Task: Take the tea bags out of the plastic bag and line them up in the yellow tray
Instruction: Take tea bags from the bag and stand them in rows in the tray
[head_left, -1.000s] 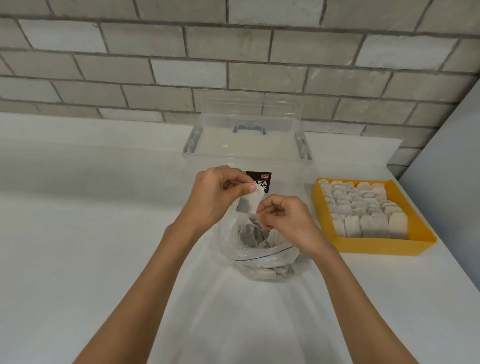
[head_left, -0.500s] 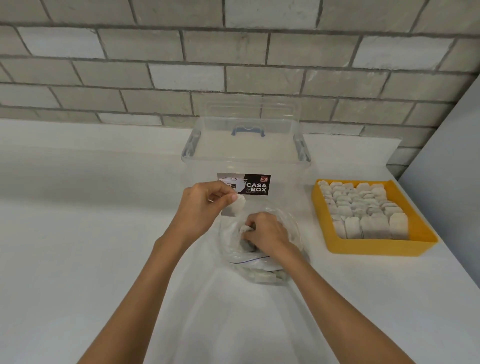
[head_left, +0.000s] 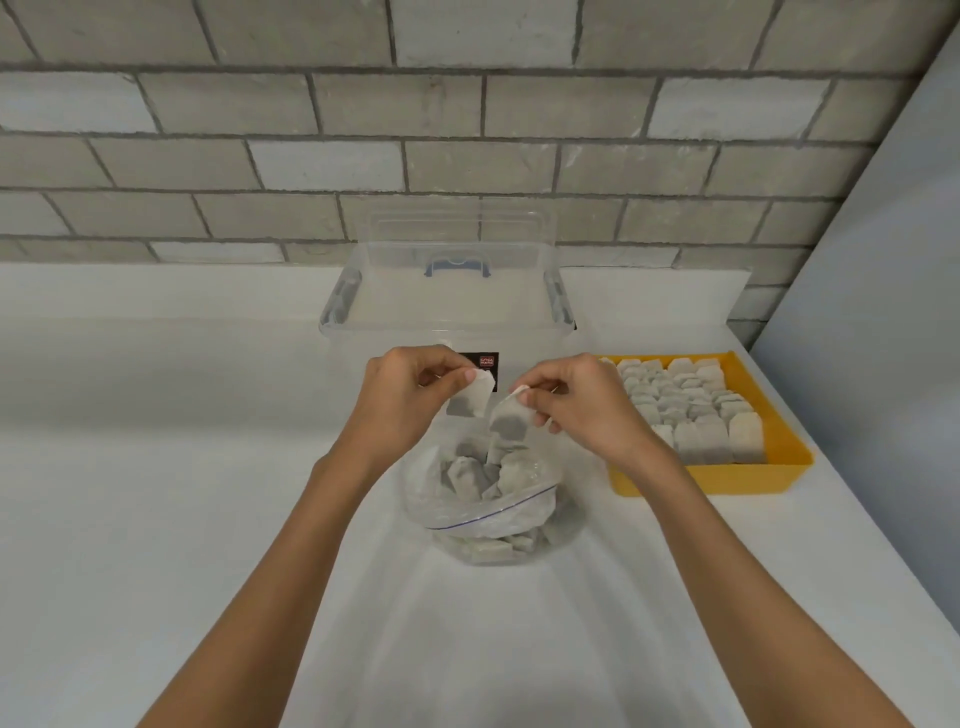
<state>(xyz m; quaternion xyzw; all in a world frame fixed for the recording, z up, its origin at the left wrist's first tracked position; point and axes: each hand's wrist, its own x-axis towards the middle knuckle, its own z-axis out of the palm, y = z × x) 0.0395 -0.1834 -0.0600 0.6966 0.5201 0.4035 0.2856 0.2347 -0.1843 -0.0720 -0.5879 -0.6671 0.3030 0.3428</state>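
An open clear plastic bag (head_left: 493, 514) with several grey tea bags in it stands on the white counter in front of me. My left hand (head_left: 400, 400) pinches one tea bag (head_left: 474, 400) above the bag's mouth. Beside it, my right hand (head_left: 582, 402) pinches a second tea bag (head_left: 511, 423), lifted just over the bag. To the right sits the yellow tray (head_left: 779, 473), with rows of tea bags (head_left: 691, 410) lined up across it.
A clear storage box (head_left: 447, 306) with a blue handle and a dark label stands behind the hands, against the brick wall. A grey panel (head_left: 872, 291) rises at the far right. The white counter (head_left: 156, 467) stretches off to the left.
My right hand went down into the plastic bag and has come up again pinching a tea bag. My left hand has kept its tea bag and stayed near the bag's mouth.
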